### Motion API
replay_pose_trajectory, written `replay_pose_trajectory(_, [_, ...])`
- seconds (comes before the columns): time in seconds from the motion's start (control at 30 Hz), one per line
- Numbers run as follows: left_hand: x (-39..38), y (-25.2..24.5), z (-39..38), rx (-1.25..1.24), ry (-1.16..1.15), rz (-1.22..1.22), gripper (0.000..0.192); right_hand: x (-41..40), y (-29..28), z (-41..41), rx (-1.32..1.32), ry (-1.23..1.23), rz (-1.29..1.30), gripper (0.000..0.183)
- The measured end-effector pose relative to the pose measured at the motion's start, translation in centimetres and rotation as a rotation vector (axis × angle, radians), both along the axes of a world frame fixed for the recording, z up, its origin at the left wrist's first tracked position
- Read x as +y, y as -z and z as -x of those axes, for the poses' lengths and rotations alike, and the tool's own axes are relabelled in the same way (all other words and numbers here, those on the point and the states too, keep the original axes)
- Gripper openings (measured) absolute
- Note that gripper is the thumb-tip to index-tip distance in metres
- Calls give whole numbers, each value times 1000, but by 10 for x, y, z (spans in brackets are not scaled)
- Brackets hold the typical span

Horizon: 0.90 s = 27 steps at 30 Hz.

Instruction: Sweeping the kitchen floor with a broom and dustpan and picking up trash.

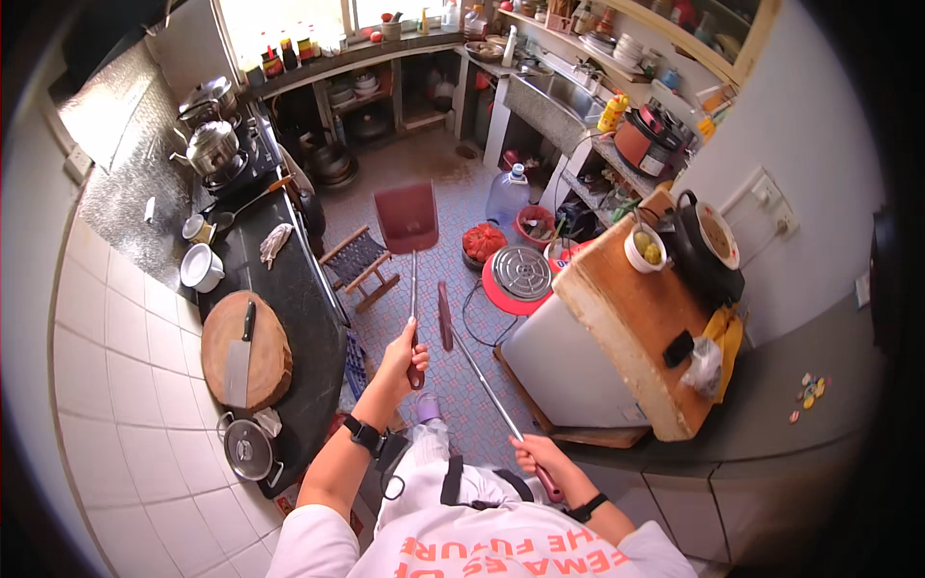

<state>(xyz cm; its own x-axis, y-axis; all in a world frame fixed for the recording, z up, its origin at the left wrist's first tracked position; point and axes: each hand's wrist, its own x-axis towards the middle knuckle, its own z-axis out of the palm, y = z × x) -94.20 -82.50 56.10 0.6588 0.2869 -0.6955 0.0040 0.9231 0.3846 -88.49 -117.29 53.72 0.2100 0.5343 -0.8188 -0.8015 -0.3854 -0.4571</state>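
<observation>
My left hand (402,355) is closed around the dark handle grip of a long-handled maroon dustpan (407,225). The pan is raised in front of me, with its metal rod running back to my fist. In my right hand (538,456) is the metal rod of a second tool with a narrow maroon head (445,318), a broom or a squeegee; which one I cannot tell. That head points away from me over the patterned tile floor (452,264), right of the dustpan's rod. A purple shoe (428,406) shows on the floor between my arms.
A folding stool (355,259) stands left of the dustpan. On the right are a red-rimmed electric appliance (522,273) with a cord, a large water bottle (509,193) and a wood-topped white cabinet (578,368). A cleaver (238,368) lies on a round chopping block (271,339) on the left counter.
</observation>
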Motion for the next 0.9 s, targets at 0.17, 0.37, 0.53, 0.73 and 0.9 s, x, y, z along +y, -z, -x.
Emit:
replay_pose_trajectory(0.17, [84,-19,-59,89,61,-294,35,121,-29,-84,-102,-5,-20,20])
replay_pose_trajectory(0.37, [175,-27,-117,140,61,-362,33,243,-28,-184,-86,88,-122,9])
replay_pose_trajectory(0.53, [251,-4,-176,209,32,-365,33,349,5,-294,-85,146,-130,10])
replay_pose_trajectory(0.73, [342,14,-246,307,96,-336,34,443,27,-419,-90,159,-121,17])
replay_pose_trajectory(0.9, [413,24,-301,465,150,-254,36,495,35,-509,-147,131,-62,14])
